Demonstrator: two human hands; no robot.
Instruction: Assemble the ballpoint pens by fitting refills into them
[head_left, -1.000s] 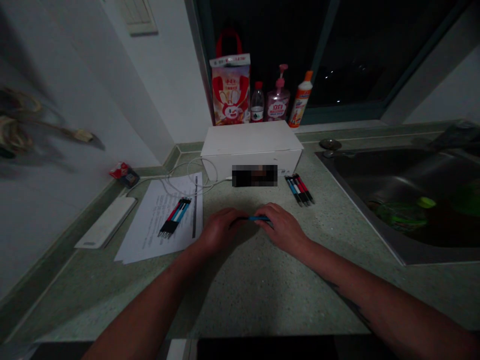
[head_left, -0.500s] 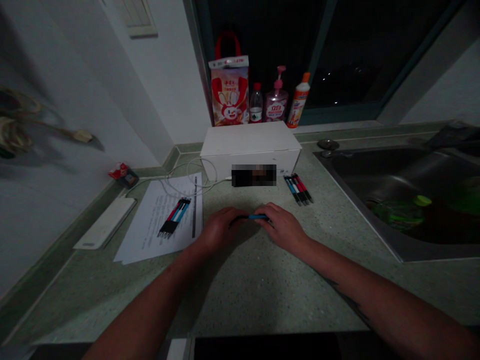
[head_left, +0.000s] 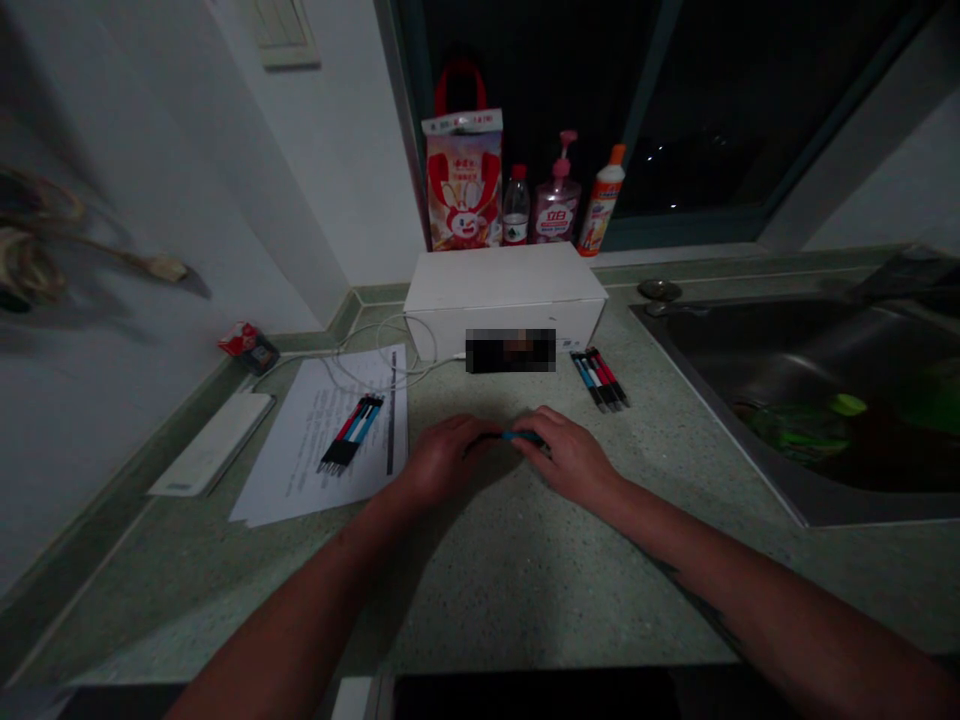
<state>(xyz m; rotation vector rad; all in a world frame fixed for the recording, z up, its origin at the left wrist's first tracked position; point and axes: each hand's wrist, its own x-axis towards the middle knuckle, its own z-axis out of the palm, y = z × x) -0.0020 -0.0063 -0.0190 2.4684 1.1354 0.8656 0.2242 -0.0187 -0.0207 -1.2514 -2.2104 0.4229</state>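
Note:
Between my two hands a blue and black pen (head_left: 511, 435) lies crosswise, just above the counter. My left hand (head_left: 444, 458) is closed on its black end, while the fingers of my right hand (head_left: 568, 452) pinch the blue end. Fingers cover both of the pen's tips. Left of my hands, a row of several pens (head_left: 351, 433) in red, white, blue and black rests on printed paper sheets (head_left: 300, 440). Beyond my right hand lies another group of pens (head_left: 598, 380) in similar colours, side by side on the counter.
A white box (head_left: 502, 278) stands at the back, with a dark pixelated device (head_left: 510, 351) and white cable before it. A white power bank-like slab (head_left: 214, 445) lies left. The sink (head_left: 750, 430) is on the right. Bottles (head_left: 556, 205) and a red bag (head_left: 463, 190) line the window.
The view has shifted very slightly. Both hands keep their hold on the pen, with hardly any movement.

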